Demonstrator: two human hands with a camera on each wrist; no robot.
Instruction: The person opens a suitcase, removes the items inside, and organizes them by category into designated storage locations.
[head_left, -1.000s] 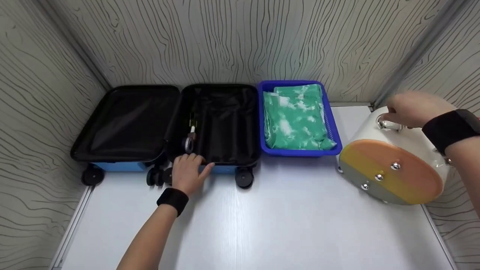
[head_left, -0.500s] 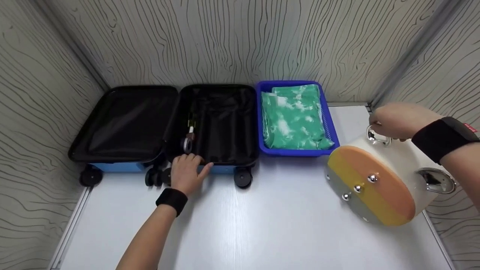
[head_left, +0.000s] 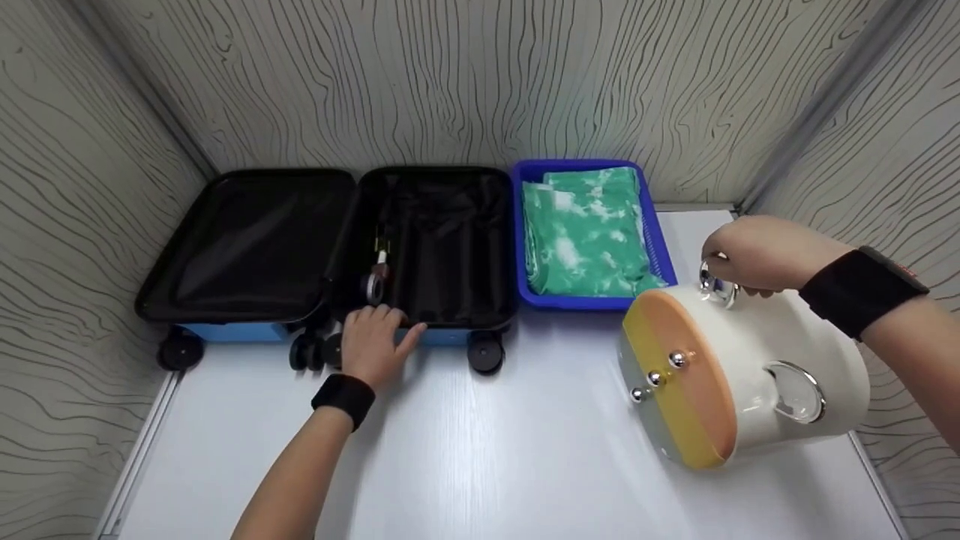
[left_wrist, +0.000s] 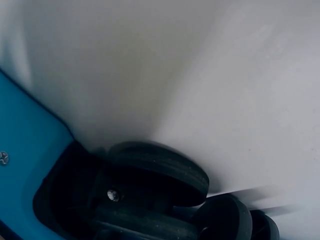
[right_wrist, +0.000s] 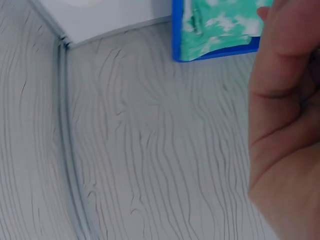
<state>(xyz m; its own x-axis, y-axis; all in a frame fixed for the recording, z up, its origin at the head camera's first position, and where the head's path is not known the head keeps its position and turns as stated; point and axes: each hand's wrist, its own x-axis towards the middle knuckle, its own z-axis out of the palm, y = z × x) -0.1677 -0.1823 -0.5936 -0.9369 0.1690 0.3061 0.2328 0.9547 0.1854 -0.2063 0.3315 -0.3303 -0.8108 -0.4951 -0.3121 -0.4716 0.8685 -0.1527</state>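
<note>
An open suitcase [head_left: 255, 247] with black lining and a blue shell lies at the back left. My left hand [head_left: 373, 346] rests on the front rim of its right half, fingers relaxed, just above the black wheels [left_wrist: 160, 175]. My right hand [head_left: 757, 251] grips the metal handle [head_left: 716, 283] of a round white case [head_left: 787, 375] with an orange and yellow face and silver studs. The case hangs tilted over the table's right side. In the right wrist view only my fingers [right_wrist: 285, 100] show, close up.
A blue basket [head_left: 577, 302] holding folded green-and-white cloth [head_left: 585, 232] stands between the suitcase and the round case. A strap with a metal buckle [head_left: 375, 285] lies inside the suitcase. Patterned walls close in the white table [head_left: 480, 450] on three sides.
My right hand has carried the round case left and toward the front, turning it so its white side shows. The left hand has stayed on the suitcase rim.
</note>
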